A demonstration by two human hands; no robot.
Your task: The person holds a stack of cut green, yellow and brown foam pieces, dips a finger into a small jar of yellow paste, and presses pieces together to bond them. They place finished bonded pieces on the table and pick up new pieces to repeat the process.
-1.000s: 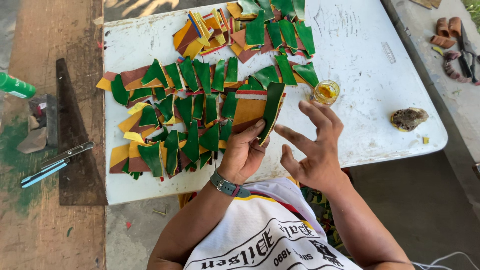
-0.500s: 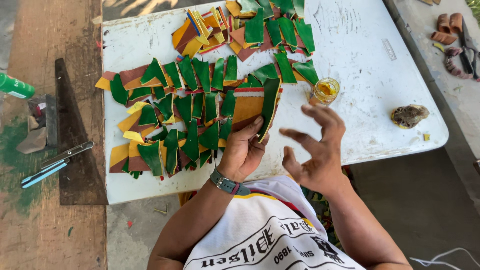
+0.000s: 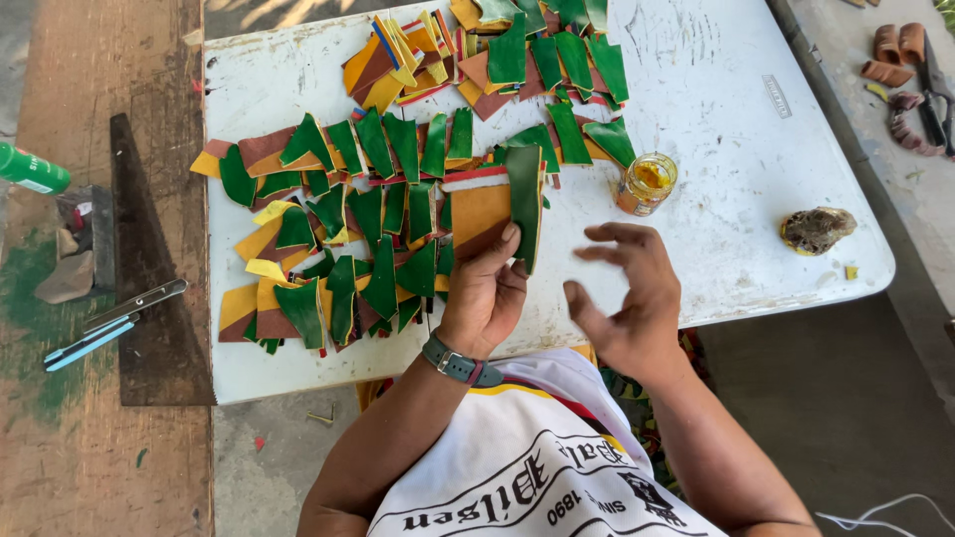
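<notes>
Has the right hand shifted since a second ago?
Yes. The right hand has moved left, away from the glue jar, toward the green-and-tan piece.

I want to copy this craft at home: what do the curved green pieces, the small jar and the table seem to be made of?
The curved green pieces look like thin leather or leather-like sheet: smooth, slightly glossy faces, cut edges, brown and orange backs on neighbours. The small jar seems clear glass holding yellowish paste, perhaps glue. The white table looks like moulded plastic, scuffed and stained. The left hand presses one green strip.
</notes>
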